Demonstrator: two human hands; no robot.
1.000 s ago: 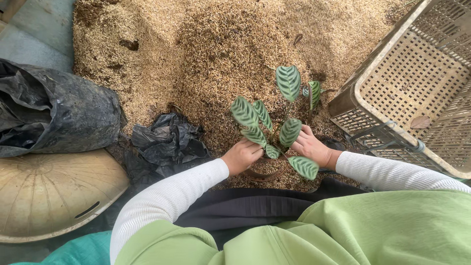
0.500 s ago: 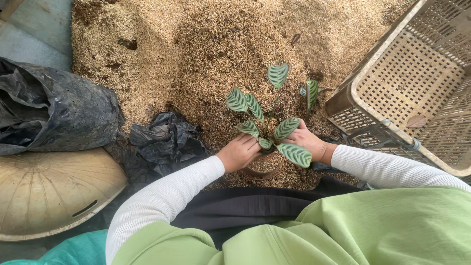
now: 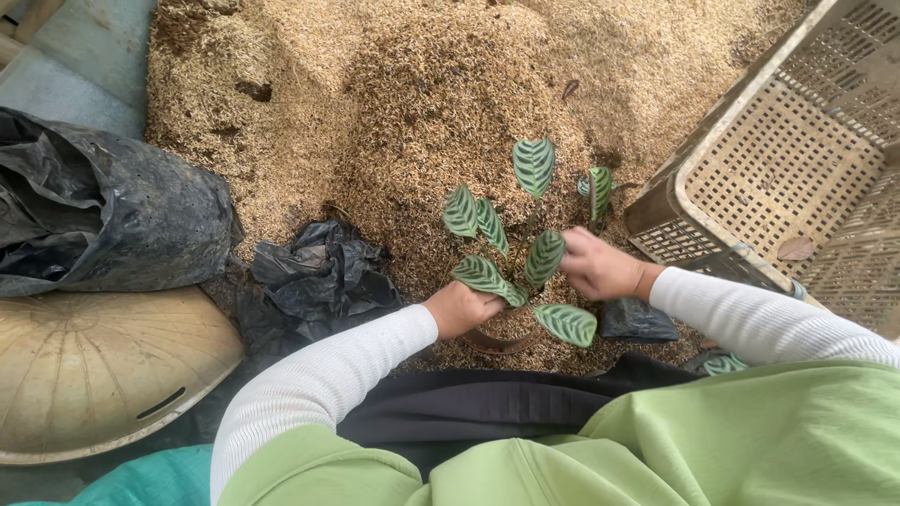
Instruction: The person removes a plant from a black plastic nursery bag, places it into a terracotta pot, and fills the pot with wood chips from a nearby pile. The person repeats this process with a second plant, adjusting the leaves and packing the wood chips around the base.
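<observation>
A small plant [image 3: 511, 245] with striped green leaves stands in a round brown pot [image 3: 497, 339] at the near edge of a heap of rice husk [image 3: 441, 103]. My left hand [image 3: 459, 307] is closed against the pot's left rim, under a leaf. On the right side of the plant, my right hand [image 3: 600, 265] has its fingers curled in at the stem's base among the leaves. The fingertips of both hands are hidden by leaves.
A beige plastic crate [image 3: 797, 178] lies tilted at the right. Crumpled black plastic bags [image 3: 319, 276] lie left of the pot, and a larger black sack [image 3: 103, 215] sits further left. A round tan lid [image 3: 94, 365] is at lower left.
The plant and both hands sit a little differently in view and the leaves have shifted. Both hands stay at the base of the plant.
</observation>
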